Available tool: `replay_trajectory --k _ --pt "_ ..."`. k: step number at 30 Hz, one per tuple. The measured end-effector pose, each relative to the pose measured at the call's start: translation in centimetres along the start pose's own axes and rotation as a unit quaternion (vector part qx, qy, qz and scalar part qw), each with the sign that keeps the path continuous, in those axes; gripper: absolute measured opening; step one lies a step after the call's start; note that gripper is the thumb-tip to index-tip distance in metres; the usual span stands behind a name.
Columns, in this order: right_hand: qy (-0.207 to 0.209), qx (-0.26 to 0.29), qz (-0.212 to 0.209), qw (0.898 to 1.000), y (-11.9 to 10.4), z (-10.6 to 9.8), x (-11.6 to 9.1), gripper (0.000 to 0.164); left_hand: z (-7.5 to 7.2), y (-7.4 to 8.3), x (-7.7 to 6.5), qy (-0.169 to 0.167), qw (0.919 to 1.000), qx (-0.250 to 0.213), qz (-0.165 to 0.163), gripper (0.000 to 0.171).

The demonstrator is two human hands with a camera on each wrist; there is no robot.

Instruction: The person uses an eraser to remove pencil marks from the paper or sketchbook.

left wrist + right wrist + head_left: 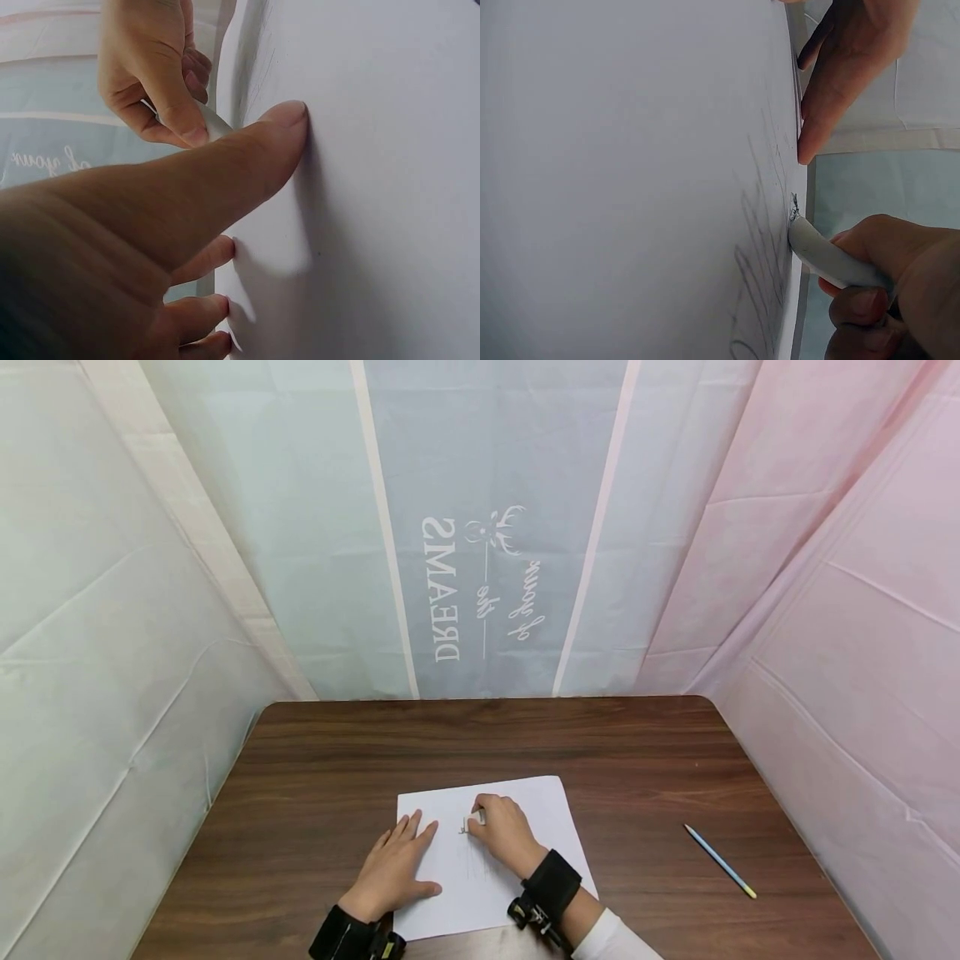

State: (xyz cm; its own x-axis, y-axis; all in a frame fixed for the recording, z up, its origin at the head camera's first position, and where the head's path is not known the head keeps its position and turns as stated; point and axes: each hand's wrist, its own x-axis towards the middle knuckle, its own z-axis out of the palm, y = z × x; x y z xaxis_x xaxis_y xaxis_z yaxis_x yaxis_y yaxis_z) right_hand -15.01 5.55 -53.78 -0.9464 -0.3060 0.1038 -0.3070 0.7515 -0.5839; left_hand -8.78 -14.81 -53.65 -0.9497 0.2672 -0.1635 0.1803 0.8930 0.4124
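Your right hand [508,831] pinches a pale, round-ended eraser [829,255], its long axis slanting from your grip toward your left hand [393,868], its tip meeting a white paper sheet [540,810] beside dark crumbs [795,204] and looping grey strokes [751,283]. Your left fingers lie straight and spread on the sheet, near the eraser but apart from it. A slim blue pencil [720,861] lies well off to the right on the brown wood-grain table [637,760].

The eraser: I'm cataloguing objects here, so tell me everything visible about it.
The eraser looks pale grey-white, smooth and rubbery, with a rounded end. The right hand pinches it, partly hiding it. It slants over the pencil-marked paper, that end touching the surface, with dark crumbs beside it.
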Motion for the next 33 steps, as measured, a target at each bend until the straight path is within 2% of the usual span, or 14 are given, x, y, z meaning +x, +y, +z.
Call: replay_trajectory --k 33 --pt "0.006 -0.021 0.009 1.000 0.59 -0.48 0.08 0.009 -0.26 0.22 -0.08 0.001 1.0000 -0.006 0.002 0.090"
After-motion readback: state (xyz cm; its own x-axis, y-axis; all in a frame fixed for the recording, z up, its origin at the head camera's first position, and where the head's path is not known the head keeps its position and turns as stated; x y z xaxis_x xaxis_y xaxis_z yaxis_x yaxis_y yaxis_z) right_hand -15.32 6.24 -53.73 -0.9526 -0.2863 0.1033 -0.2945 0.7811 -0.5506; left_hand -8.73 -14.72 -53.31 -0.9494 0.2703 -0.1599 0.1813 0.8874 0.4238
